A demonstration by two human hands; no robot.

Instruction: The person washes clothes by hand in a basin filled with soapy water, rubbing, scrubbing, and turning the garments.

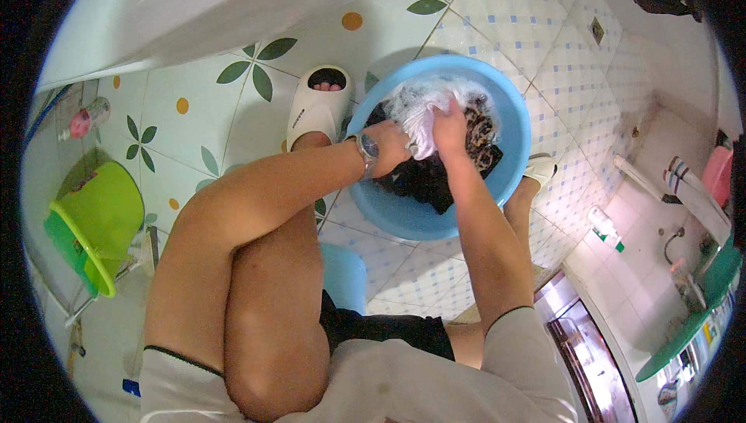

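A round light-blue basin (509, 182) stands on the floor between my feet, with sudsy water and laundry in it. Inside it, my right hand (449, 129) is closed on a wet white cloth (420, 126). On the cloth's left side my left hand (388, 146), a metal watch on its wrist, is closed against the same cloth; its fingertips are partly hidden. Beneath both hands lie black clothes (423, 184), and a leopard-print garment (480, 137) is bunched to the right. White foam (443, 87) gathers at the far side.
Light-blue plastic (344, 275) shows beside my leg, partly hidden. White slippers (320, 108) are on my feet. A lime-green bin-like container (109, 217) is at the left. A white curved fixture (202, 15) fills the far left. A floor drain (597, 31) lies far right; a white bottle (604, 225) is at the right.
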